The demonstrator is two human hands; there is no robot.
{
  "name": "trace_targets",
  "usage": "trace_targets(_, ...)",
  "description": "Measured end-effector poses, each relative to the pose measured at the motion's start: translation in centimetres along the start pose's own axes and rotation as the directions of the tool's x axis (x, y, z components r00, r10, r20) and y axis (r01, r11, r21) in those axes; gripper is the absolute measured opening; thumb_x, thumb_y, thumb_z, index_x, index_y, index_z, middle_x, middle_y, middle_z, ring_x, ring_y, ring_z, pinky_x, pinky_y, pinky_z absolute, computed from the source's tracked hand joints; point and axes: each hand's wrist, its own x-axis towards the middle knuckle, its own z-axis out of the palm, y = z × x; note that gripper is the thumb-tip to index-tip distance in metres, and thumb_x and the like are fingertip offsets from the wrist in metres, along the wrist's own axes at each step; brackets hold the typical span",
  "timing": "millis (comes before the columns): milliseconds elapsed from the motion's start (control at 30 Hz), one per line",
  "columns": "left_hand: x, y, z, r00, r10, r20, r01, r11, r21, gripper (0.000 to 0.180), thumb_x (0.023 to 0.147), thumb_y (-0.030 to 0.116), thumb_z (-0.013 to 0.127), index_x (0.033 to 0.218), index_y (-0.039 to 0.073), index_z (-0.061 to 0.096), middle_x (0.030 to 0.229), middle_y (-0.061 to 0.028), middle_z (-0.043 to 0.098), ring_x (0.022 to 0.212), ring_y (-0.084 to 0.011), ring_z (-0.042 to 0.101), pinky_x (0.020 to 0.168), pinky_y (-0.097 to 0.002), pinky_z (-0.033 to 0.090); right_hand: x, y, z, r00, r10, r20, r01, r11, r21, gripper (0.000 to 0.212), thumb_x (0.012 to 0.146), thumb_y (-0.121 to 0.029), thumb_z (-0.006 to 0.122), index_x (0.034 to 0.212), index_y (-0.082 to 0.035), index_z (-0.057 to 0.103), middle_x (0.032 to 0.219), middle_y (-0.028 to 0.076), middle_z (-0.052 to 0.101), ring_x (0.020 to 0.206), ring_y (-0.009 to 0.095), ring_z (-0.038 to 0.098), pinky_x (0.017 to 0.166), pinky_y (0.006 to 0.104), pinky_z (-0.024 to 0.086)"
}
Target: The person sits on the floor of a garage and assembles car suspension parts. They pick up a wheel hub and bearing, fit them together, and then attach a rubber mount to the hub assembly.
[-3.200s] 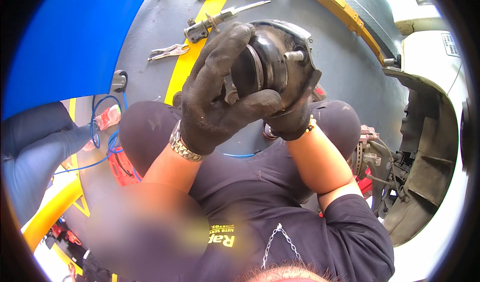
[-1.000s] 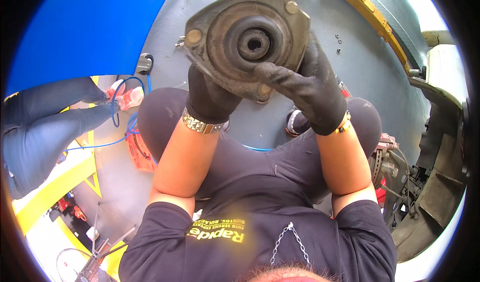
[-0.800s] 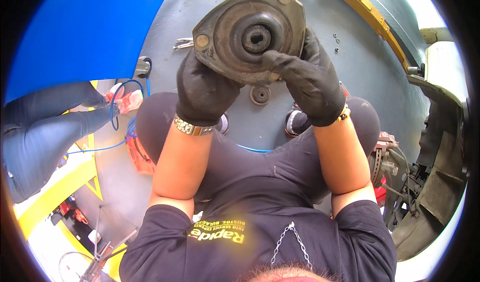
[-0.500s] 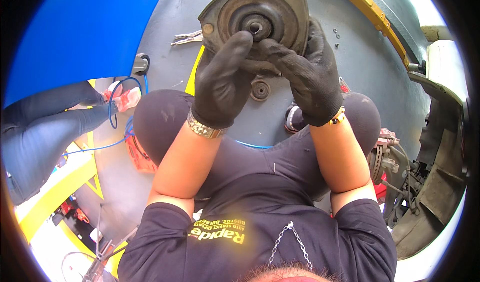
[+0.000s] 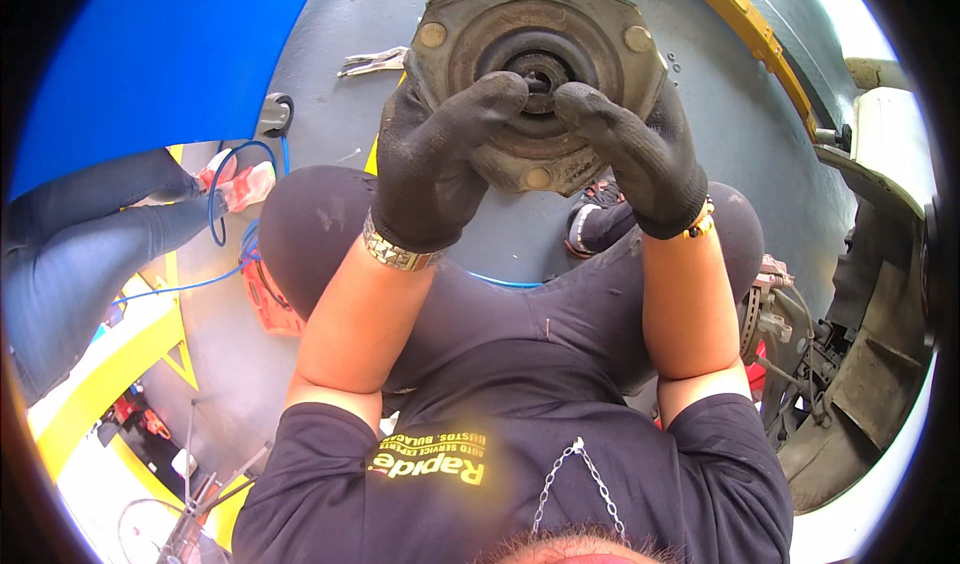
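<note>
Between my two gloved hands is a strut mount [image 5: 612,59], a worn, roughly triangular metal plate with round studs at its corners and a ringed, recessed centre. My left hand [image 5: 430,154] grips its left side, the thumb pressed toward the central hole. On the opposite side my right hand [image 5: 645,154] holds it the same way, its thumb near the hole's right edge. Both hands wear black work gloves. Most of my fingers are hidden behind the plate.
Locking pliers [image 5: 372,62] lie on the grey floor at left, near a blue hose [image 5: 215,204]. Another person's legs [image 5: 100,244] are beside the blue panel [image 5: 160,64]. To the right stand a brake assembly [image 5: 765,299] and a wheel-well liner [image 5: 870,384]; a yellow beam [image 5: 740,19] crosses the upper right.
The strut mount has turned in my hands and tilted, so its lower corner now shows. It sits slightly lower and to the right, covering the round part seen on the floor before.
</note>
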Motion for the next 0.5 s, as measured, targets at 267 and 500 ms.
trace_targets(267,1.4,2.4,-0.8,0.897,-0.441,0.017,0.417,0.835,-0.359,0.026,0.092,0.003,0.073,0.118,-0.001,0.068,0.121,-0.0201,0.069,0.108,-0.0286,0.071,0.095,-0.0395,0.06,-0.1,1.1,0.7,0.982,-0.184,-0.052,0.185,0.983,0.015,0.039,0.094,-0.014,0.07,0.128,0.006,0.062,0.115,0.012,0.073,0.101,0.019,0.071,0.092,0.0333,0.057)
trace_targets(500,1.4,-1.3,0.5,0.995,-0.004,-0.099,0.017,0.991,0.134,0.038,0.097,0.029,0.069,0.118,-0.002,0.067,0.114,-0.0139,0.072,0.101,-0.0249,0.07,0.091,-0.0384,0.056,0.1,3.5,0.7,0.959,-0.077,-0.274,0.083,0.996,0.011,0.036,0.1,-0.017,0.062,0.132,0.001,0.063,0.128,0.016,0.068,0.116,0.026,0.066,0.103,0.0406,0.052)
